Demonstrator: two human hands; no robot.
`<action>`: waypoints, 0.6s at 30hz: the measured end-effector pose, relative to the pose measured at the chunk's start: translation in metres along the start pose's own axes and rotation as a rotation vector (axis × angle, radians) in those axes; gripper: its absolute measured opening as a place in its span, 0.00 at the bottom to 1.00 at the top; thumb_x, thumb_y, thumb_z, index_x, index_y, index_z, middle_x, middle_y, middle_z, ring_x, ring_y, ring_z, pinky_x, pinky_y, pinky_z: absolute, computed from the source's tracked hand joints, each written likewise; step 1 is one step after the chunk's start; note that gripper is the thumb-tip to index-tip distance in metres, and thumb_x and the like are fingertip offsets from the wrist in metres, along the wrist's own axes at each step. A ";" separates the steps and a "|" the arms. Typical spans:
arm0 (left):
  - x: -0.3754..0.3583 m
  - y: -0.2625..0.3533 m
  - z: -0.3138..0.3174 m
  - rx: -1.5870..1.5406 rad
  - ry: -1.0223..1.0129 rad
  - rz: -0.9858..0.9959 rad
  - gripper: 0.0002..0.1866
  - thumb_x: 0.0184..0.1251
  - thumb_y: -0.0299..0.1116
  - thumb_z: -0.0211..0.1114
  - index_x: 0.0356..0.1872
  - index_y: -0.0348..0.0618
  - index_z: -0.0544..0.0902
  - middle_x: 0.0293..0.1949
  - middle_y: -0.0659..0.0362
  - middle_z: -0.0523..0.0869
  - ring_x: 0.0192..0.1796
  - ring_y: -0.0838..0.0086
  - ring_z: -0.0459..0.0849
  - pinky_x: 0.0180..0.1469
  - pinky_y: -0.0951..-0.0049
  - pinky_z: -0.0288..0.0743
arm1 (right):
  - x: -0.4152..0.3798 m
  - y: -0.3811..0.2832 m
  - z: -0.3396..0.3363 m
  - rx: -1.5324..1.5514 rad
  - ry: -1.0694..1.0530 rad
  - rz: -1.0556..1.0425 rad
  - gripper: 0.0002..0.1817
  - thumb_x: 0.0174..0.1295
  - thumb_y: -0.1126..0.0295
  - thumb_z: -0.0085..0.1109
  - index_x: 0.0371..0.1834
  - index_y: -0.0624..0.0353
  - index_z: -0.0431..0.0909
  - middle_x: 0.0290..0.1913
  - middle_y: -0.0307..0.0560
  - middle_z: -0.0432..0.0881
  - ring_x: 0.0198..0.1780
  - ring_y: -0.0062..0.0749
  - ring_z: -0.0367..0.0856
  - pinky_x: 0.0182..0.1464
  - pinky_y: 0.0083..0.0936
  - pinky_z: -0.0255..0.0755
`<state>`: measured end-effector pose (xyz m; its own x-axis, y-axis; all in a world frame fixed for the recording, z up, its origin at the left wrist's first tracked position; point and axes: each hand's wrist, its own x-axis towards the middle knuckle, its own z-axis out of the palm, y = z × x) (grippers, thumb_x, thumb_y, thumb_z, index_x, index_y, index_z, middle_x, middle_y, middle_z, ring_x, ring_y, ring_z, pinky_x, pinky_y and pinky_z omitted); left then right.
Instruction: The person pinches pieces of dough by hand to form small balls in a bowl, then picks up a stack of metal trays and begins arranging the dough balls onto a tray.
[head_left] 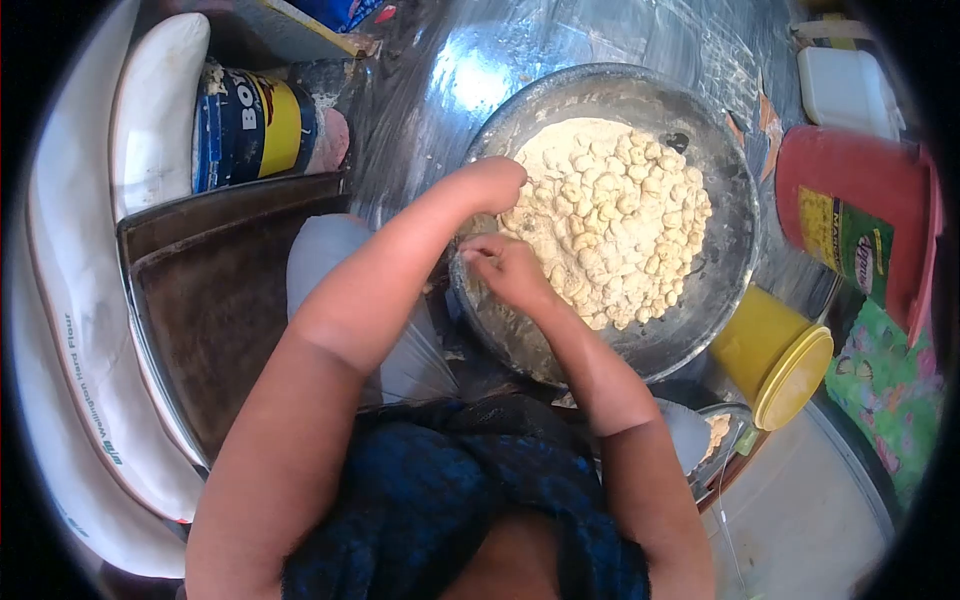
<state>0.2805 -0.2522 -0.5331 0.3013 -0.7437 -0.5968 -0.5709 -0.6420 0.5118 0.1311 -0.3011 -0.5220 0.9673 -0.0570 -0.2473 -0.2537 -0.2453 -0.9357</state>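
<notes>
1. From my remote post, I saw dough pieces (640,200) heaped in flour (570,138) inside the dark round basin (727,255), many of them crowded together.
2. The left hand (495,185) was bent down at the basin's left side. Its fingertips were hidden, so I could not tell whether its grip was wide, narrow or holding something.
3. The right hand (508,272) was near it, fingers curled in over the basin's left edge; I could not tell whether that grip held anything.
4. I judged that a rough sweep could spill flour over the rim, hard pressing could flatten soft pieces, and thin flouring could let neighbours stick.
5. With both hands so close, I thought they might knock together.
6. The left forearm (385,265) covered part of the rim, and the heap hid its lowest pieces.
</notes>
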 end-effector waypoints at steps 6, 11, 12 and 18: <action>-0.002 -0.001 0.005 -0.012 -0.003 0.032 0.15 0.52 0.27 0.53 0.41 0.37 0.80 0.39 0.44 0.81 0.45 0.53 0.79 0.49 0.60 0.71 | 0.003 0.089 -0.008 -0.468 0.299 0.099 0.14 0.51 0.72 0.55 0.43 0.63 0.76 0.38 0.53 0.77 0.42 0.48 0.75 0.46 0.36 0.70; 0.001 -0.002 0.007 -0.044 0.019 0.049 0.14 0.52 0.29 0.54 0.39 0.37 0.80 0.37 0.44 0.81 0.43 0.52 0.79 0.47 0.59 0.71 | 0.014 0.107 0.002 -0.697 0.331 0.122 0.17 0.51 0.71 0.53 0.46 0.60 0.74 0.40 0.50 0.74 0.45 0.44 0.74 0.43 0.35 0.71; 0.001 -0.003 0.009 -0.041 0.017 0.051 0.14 0.52 0.29 0.54 0.39 0.37 0.80 0.37 0.44 0.81 0.43 0.52 0.79 0.47 0.59 0.71 | 0.015 0.108 0.000 -0.718 0.289 0.152 0.14 0.51 0.72 0.52 0.43 0.59 0.75 0.37 0.50 0.74 0.44 0.43 0.74 0.42 0.35 0.72; -0.001 -0.002 0.008 -0.012 -0.004 0.034 0.14 0.52 0.29 0.53 0.40 0.37 0.80 0.37 0.44 0.81 0.43 0.52 0.79 0.47 0.59 0.71 | 0.017 0.111 -0.009 -0.830 0.121 0.188 0.08 0.52 0.72 0.48 0.34 0.57 0.75 0.33 0.47 0.75 0.41 0.41 0.76 0.40 0.33 0.73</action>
<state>0.2759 -0.2487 -0.5386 0.2785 -0.7646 -0.5812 -0.5716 -0.6182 0.5395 0.1192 -0.3380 -0.6272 0.9158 -0.2588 -0.3072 -0.3679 -0.8474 -0.3828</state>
